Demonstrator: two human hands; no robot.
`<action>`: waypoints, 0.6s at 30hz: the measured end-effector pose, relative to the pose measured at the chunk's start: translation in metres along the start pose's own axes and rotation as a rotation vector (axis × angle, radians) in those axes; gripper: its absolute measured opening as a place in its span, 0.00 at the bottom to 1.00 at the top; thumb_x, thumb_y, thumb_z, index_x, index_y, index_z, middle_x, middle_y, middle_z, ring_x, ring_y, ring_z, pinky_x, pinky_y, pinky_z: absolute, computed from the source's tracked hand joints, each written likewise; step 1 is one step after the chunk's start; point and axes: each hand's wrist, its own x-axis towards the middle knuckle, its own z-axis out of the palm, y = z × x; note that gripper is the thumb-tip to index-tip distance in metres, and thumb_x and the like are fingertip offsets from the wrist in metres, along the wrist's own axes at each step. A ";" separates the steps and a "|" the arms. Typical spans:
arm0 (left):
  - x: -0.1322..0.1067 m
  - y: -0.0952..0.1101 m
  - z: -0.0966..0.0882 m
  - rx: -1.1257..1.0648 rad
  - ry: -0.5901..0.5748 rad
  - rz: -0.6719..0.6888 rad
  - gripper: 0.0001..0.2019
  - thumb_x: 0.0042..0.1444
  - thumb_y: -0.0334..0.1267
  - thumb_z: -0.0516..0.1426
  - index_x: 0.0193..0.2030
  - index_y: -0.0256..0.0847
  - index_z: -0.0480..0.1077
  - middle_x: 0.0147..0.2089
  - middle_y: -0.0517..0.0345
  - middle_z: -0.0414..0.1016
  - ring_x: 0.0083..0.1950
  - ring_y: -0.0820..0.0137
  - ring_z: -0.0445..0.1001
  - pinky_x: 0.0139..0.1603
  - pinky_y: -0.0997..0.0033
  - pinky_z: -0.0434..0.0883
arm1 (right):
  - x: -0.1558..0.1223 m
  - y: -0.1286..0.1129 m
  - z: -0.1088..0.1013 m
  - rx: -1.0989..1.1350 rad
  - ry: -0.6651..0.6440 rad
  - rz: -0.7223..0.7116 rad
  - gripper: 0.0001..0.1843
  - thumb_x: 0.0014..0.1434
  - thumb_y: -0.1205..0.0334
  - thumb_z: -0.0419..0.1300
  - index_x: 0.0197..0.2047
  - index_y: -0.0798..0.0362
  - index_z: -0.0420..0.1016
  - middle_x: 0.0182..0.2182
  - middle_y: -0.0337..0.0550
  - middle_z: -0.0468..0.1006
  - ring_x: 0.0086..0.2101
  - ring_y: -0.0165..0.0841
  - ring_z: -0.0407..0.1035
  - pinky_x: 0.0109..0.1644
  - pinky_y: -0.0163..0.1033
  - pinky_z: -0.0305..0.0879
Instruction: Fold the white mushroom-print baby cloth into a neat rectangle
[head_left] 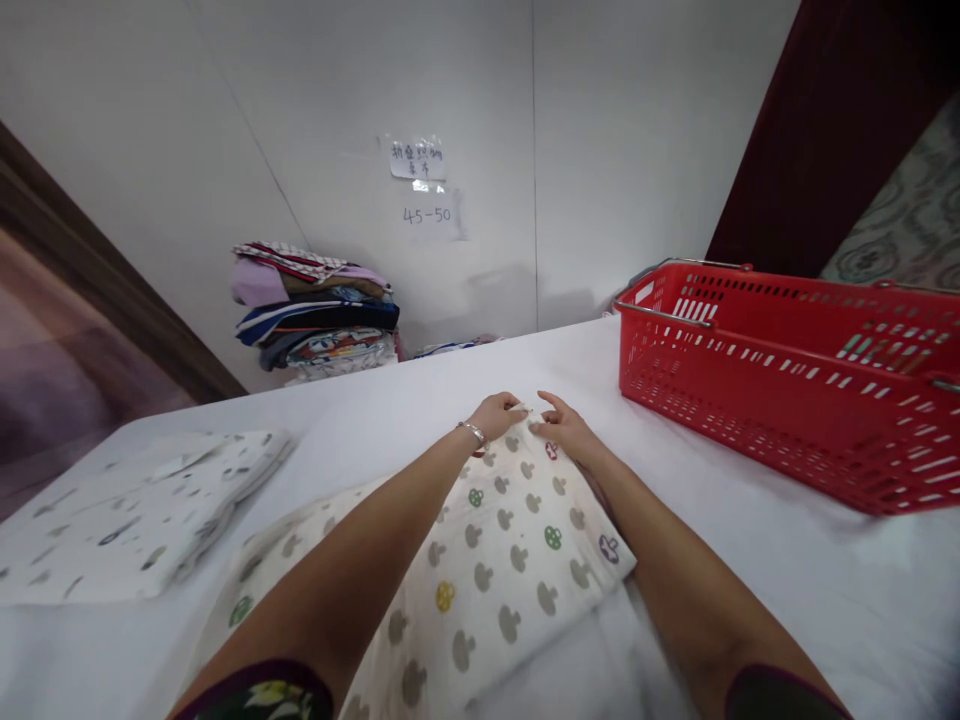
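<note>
A white cloth with a mushroom print (517, 560) lies across the table in front of me, partly under my left forearm. At its far edge my left hand (496, 416), with a silver bracelet at the wrist, pinches the fabric. Close beside it, my right hand (566, 428) has thumb and fingers closed on the same edge, its index finger lifted. Between the two hands the fabric bunches up a little. The near right part of the cloth is folded, with a plain white layer showing below the printed one.
A folded white cloth with dark leaf-like marks (142, 520) lies at the left. A red plastic basket (750, 400) with metal handles stands at the right. Behind the table's far edge rises a stack of folded fabrics (319, 310). Paper signs (427, 215) hang on the wall.
</note>
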 end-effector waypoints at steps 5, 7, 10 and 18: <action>0.004 -0.009 0.017 0.115 0.073 -0.020 0.07 0.48 0.40 0.57 0.32 0.40 0.70 0.32 0.59 0.74 0.33 0.70 0.70 0.34 0.73 0.65 | -0.008 -0.007 -0.018 -0.171 -0.133 0.257 0.49 0.39 0.66 0.67 0.64 0.53 0.51 0.23 0.38 0.75 0.23 0.34 0.70 0.27 0.38 0.65; 0.004 -0.014 0.027 0.150 0.109 -0.040 0.07 0.49 0.41 0.56 0.33 0.41 0.69 0.33 0.57 0.74 0.35 0.68 0.70 0.36 0.71 0.64 | -0.012 -0.011 -0.022 -0.208 -0.153 0.309 0.52 0.38 0.66 0.68 0.64 0.54 0.49 0.22 0.38 0.75 0.24 0.36 0.70 0.27 0.39 0.65; 0.002 -0.020 0.040 0.185 0.155 -0.074 0.08 0.52 0.41 0.53 0.36 0.42 0.68 0.37 0.54 0.73 0.38 0.65 0.70 0.40 0.68 0.64 | -0.017 -0.011 -0.025 -0.225 -0.145 0.347 0.53 0.38 0.66 0.69 0.65 0.53 0.48 0.25 0.41 0.77 0.26 0.38 0.72 0.28 0.40 0.67; -0.004 -0.026 0.046 0.175 0.207 -0.059 0.09 0.56 0.44 0.51 0.40 0.44 0.67 0.41 0.54 0.73 0.41 0.64 0.70 0.40 0.68 0.63 | -0.069 -0.005 -0.042 -0.237 -0.190 0.376 0.56 0.36 0.64 0.70 0.65 0.47 0.46 0.37 0.47 0.77 0.31 0.40 0.72 0.30 0.40 0.68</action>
